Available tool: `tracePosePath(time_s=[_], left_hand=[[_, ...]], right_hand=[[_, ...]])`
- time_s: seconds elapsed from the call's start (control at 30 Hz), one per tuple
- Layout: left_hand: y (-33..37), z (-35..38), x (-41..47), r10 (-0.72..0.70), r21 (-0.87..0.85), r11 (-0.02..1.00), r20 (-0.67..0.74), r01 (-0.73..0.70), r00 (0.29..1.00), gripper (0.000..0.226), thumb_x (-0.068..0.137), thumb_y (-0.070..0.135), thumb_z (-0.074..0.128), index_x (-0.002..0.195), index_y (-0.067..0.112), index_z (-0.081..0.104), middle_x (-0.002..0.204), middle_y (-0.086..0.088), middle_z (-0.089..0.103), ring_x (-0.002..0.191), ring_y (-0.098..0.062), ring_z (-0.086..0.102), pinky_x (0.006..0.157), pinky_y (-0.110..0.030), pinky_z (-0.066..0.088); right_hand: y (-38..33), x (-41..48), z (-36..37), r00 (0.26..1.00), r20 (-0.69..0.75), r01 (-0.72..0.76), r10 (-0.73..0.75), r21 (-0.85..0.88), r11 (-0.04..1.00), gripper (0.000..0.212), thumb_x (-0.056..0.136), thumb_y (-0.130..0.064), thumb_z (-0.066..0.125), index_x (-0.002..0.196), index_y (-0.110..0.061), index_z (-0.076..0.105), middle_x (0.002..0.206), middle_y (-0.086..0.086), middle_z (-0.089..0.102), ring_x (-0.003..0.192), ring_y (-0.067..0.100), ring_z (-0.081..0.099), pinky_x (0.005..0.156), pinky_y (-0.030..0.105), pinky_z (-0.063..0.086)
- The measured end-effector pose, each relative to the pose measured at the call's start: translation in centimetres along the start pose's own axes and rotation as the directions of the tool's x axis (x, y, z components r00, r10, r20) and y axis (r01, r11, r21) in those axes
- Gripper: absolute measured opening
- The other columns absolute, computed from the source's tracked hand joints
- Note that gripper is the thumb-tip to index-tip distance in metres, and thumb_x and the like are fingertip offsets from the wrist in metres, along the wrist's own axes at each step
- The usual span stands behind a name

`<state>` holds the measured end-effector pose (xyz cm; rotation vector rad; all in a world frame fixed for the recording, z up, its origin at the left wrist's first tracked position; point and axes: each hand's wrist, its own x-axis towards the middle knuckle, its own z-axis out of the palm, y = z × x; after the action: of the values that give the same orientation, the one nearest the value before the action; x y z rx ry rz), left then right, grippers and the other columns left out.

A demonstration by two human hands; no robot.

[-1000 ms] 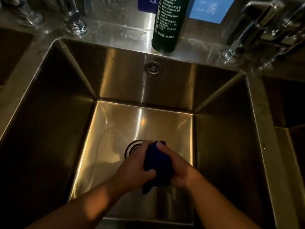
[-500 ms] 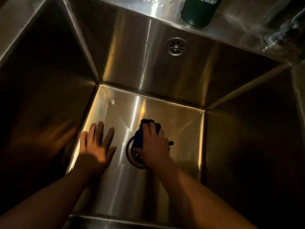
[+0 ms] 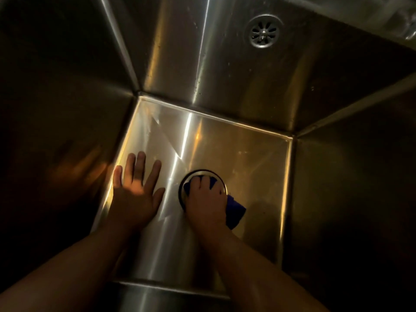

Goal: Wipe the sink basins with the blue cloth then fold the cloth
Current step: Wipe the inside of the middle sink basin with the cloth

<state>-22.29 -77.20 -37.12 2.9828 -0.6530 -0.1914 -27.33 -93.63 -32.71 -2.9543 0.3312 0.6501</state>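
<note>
I look down into a deep stainless steel sink basin (image 3: 247, 140). My right hand (image 3: 207, 199) grips the bunched blue cloth (image 3: 235, 210) and presses it onto the round drain (image 3: 203, 173) in the basin floor, covering most of it. A corner of the cloth sticks out to the right of my wrist. My left hand (image 3: 135, 188) lies flat on the basin floor to the left of the drain, fingers spread and straight, holding nothing.
A round overflow grille (image 3: 263, 33) sits high on the back wall. Steep steel walls close in on the left (image 3: 67, 97) and right (image 3: 351, 176). The front rim (image 3: 157, 293) runs under my forearms.
A second ago both hands held the cloth together above the drain. The left hand let go and went flat on the floor; the right pushed the cloth onto the drain. The view has dipped closer.
</note>
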Motion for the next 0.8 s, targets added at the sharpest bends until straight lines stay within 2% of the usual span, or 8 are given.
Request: tracePosePath(time_s=[0.17,0.37,0.43,0.53,0.63,0.67,0.73,0.8], left_hand=[[0.0,0.6,0.1,0.005,0.018,1.0,-0.038,-0.004,0.999,0.063,0.089,0.047,0.038,0.146,0.02,0.035,0.155,-0.022,0.023,0.144,-0.04,0.019,0.108,-0.056,0.02],[0.1,0.5,0.1,-0.005,0.007,1.0,-0.023,0.006,1.0,0.064,0.089,0.047,0.037,0.147,0.02,0.031,0.156,-0.021,0.019,0.146,-0.038,0.014,0.109,-0.057,0.018],[0.1,0.5,0.0,0.003,-0.001,1.0,-0.002,-0.003,1.0,0.064,0.09,0.046,0.035,0.148,0.019,0.03,0.156,-0.022,0.019,0.145,-0.04,0.014,0.108,-0.058,0.018],[0.4,-1.1,0.2,0.02,-0.102,0.995,-0.019,-0.021,1.0,0.06,0.093,0.044,0.031,0.143,0.012,0.04,0.151,-0.028,0.028,0.14,-0.046,0.025,0.106,-0.06,0.023],[3.0,-4.6,1.2,-0.119,-0.355,0.932,-0.109,0.073,0.987,0.054,0.092,0.038,0.034,0.126,0.003,0.057,0.134,-0.028,0.048,0.122,-0.046,0.047,0.099,-0.053,0.038],[4.7,-6.3,1.7,-0.201,-0.543,0.827,-0.048,0.144,0.978,0.052,0.091,0.039,0.034,0.122,0.004,0.058,0.13,-0.023,0.053,0.117,-0.038,0.051,0.098,-0.046,0.04],[8.1,-9.7,2.9,-0.249,-0.863,0.353,0.285,0.361,0.926,0.044,0.093,0.045,0.04,0.117,0.015,0.061,0.122,-0.012,0.062,0.104,-0.018,0.061,0.089,-0.03,0.046],[10.7,-12.0,4.0,-0.004,-0.775,-0.085,0.629,0.626,0.777,0.039,0.086,0.054,0.053,0.113,0.027,0.061,0.11,-0.004,0.071,0.091,-0.011,0.068,0.076,-0.025,0.054]], right_hand=[[-2.2,1.2,0.3,0.965,0.061,-0.263,0.256,0.149,0.953,0.049,0.1,-0.037,0.035,0.136,-0.004,0.034,0.136,0.02,0.039,0.117,0.038,0.044,0.089,0.043,0.041],[-2.7,1.9,-1.7,0.772,0.301,-0.588,0.559,0.673,0.449,0.051,0.099,-0.041,0.038,0.14,-0.012,0.029,0.146,0.013,0.037,0.126,0.036,0.044,0.101,0.044,0.039],[-1.7,1.8,-2.8,0.73,0.457,-0.599,0.507,0.786,0.153,0.051,0.099,-0.039,0.042,0.142,-0.014,0.031,0.144,0.012,0.043,0.126,0.034,0.047,0.103,0.045,0.041],[0.8,0.5,-5.0,0.769,0.608,-0.548,0.198,0.786,-0.287,0.043,0.097,-0.032,0.047,0.134,-0.011,0.048,0.126,0.017,0.059,0.118,0.036,0.056,0.1,0.048,0.046],[4.2,-0.6,-6.4,0.786,0.618,-0.55,-0.018,0.686,-0.477,0.032,0.094,-0.026,0.056,0.122,-0.013,0.056,0.104,0.002,0.068,0.102,0.027,0.064,0.085,0.038,0.052],[5.0,-0.8,-6.6,0.795,0.606,-0.527,-0.038,0.657,-0.54,0.031,0.094,-0.031,0.056,0.12,-0.014,0.059,0.105,0.005,0.07,0.1,0.028,0.065,0.082,0.039,0.054],[5.3,-0.8,-7.2,0.79,0.612,-0.463,0.05,0.647,-0.607,0.041,0.095,-0.042,0.051,0.127,-0.016,0.057,0.118,0.013,0.066,0.106,0.035,0.063,0.084,0.045,0.054],[4.4,-1.0,-7.9,0.842,0.523,-0.406,0.129,0.773,-0.488,0.045,0.097,-0.044,0.047,0.134,-0.019,0.048,0.124,0.014,0.061,0.11,0.033,0.06,0.085,0.045,0.053]])
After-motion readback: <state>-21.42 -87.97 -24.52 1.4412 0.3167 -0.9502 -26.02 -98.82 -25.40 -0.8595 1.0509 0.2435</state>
